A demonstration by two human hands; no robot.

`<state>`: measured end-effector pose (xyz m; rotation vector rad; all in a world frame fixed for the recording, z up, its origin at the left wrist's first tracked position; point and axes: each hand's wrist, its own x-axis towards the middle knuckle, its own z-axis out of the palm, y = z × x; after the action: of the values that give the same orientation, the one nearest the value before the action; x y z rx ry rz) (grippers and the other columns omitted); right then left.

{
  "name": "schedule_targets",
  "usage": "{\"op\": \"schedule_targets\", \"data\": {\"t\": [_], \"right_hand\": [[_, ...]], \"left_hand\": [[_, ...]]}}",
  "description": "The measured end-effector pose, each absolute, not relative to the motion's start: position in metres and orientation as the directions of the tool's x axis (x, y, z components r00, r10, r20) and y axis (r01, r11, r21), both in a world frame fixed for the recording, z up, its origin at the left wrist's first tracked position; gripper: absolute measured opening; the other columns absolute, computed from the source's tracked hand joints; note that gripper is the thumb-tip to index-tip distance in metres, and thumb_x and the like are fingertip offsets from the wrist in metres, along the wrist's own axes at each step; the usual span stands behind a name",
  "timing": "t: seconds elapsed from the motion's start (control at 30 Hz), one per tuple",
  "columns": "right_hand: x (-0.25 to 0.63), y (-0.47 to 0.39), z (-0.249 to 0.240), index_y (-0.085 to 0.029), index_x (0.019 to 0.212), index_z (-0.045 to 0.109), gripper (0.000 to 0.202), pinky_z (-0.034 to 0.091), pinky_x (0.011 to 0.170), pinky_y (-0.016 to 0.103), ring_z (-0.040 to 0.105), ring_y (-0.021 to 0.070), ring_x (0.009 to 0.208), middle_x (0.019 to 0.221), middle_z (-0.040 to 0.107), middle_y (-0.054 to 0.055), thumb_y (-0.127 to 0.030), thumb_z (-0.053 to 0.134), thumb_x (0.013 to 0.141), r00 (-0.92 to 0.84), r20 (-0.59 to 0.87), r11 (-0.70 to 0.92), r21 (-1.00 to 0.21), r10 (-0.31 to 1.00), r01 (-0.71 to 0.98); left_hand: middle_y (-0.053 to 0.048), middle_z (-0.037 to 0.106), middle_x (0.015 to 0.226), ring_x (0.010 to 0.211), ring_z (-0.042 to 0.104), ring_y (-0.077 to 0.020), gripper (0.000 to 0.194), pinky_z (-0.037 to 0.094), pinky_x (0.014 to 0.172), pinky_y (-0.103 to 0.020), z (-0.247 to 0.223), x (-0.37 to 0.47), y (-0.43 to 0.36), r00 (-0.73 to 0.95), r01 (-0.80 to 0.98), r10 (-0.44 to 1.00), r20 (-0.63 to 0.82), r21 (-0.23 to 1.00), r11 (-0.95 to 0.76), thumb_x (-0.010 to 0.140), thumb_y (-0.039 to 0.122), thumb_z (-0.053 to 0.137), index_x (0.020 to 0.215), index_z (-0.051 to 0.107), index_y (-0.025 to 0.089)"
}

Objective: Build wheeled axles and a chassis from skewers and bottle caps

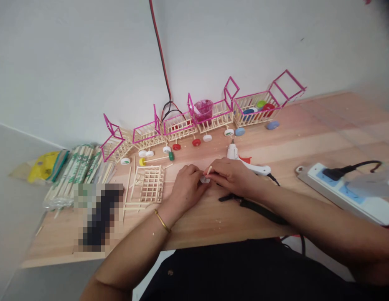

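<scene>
My left hand (187,187), with a gold bangle at the wrist, pinches a whitish bottle cap (204,179) above the table. Opposite it, my right hand (232,177) grips a short wooden stick (209,169) between thumb and fingers, its lower end at the cap. Just beyond the right hand lies a white glue gun (232,151), nozzle pointing to the wall. A black-handled tool (260,210) rests under the right forearm, partly hidden. Left of my left hand sits a small lattice (152,184) of wooden sticks. Past it lies an axle stick (156,159) with a yellow and a green cap.
Stick carts with magenta rims (213,121) line the wall, fitted with bottle-cap wheels. One holds a pink-stained cup (203,110), another loose caps (260,109). Bagged sticks (73,173) and a pixelated dark object (102,219) lie left. A power strip (341,188) is right.
</scene>
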<state>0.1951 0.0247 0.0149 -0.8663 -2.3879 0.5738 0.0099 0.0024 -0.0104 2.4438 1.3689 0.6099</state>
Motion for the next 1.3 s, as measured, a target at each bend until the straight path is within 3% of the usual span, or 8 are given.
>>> {"op": "schedule_targets", "data": {"t": [0.13,0.3,0.9,1.13,1.3], "right_hand": [[0.196,0.025,0.015,-0.017,0.085,0.059,0.012,0.042,0.072,0.030,0.057,0.0171,0.077,0.079,0.062,0.004,-0.026,0.053,0.090,-0.655,0.336,0.705,-0.551,0.677,0.447],[0.199,0.026,0.016,-0.018,0.099,0.059,0.018,0.044,0.076,0.032,0.057,0.0170,0.078,0.087,0.062,0.005,-0.032,0.057,0.087,-0.638,0.353,0.697,-0.573,0.685,0.431],[0.208,0.028,0.011,-0.019,0.108,0.056,0.023,0.047,0.069,0.029,0.056,0.0152,0.073,0.090,0.061,0.006,-0.026,0.056,0.086,-0.626,0.376,0.697,-0.590,0.683,0.407],[0.211,0.027,0.009,-0.020,0.108,0.056,0.023,0.047,0.071,0.031,0.058,0.0160,0.074,0.092,0.062,0.006,-0.030,0.054,0.086,-0.619,0.334,0.653,-0.639,0.711,0.407],[0.207,0.024,0.013,-0.020,0.105,0.057,0.021,0.047,0.075,0.031,0.059,0.0160,0.078,0.093,0.063,0.006,-0.029,0.056,0.086,-0.612,0.310,0.615,-0.691,0.727,0.381]], "left_hand": [[-0.006,0.056,0.084,0.081,0.051,-0.0199,0.014,0.044,0.071,-0.034,-0.010,0.009,0.002,0.463,0.746,0.858,0.221,0.425,-0.512,0.080,0.030,0.063,0.083,0.063,0.016],[-0.006,0.057,0.086,0.083,0.053,-0.0201,0.014,0.045,0.073,-0.034,-0.010,0.009,0.002,0.459,0.736,0.858,0.228,0.444,-0.512,0.081,0.028,0.061,0.089,0.063,0.017],[-0.007,0.064,0.090,0.086,0.058,-0.0197,0.016,0.049,0.076,-0.036,-0.004,0.008,0.001,0.403,0.639,0.858,0.319,0.573,-0.513,0.083,0.023,0.057,0.098,0.059,0.017],[-0.009,0.064,0.102,0.088,0.061,-0.0203,0.034,0.051,0.078,-0.037,-0.010,0.006,-0.001,0.313,0.638,0.883,0.351,0.611,-0.469,0.083,0.028,0.060,0.114,0.053,0.018],[-0.008,0.063,0.096,0.085,0.059,-0.0203,0.033,0.050,0.074,-0.037,-0.008,0.006,-0.002,0.348,0.668,0.870,0.351,0.558,-0.492,0.082,0.028,0.061,0.113,0.053,0.018]]}}
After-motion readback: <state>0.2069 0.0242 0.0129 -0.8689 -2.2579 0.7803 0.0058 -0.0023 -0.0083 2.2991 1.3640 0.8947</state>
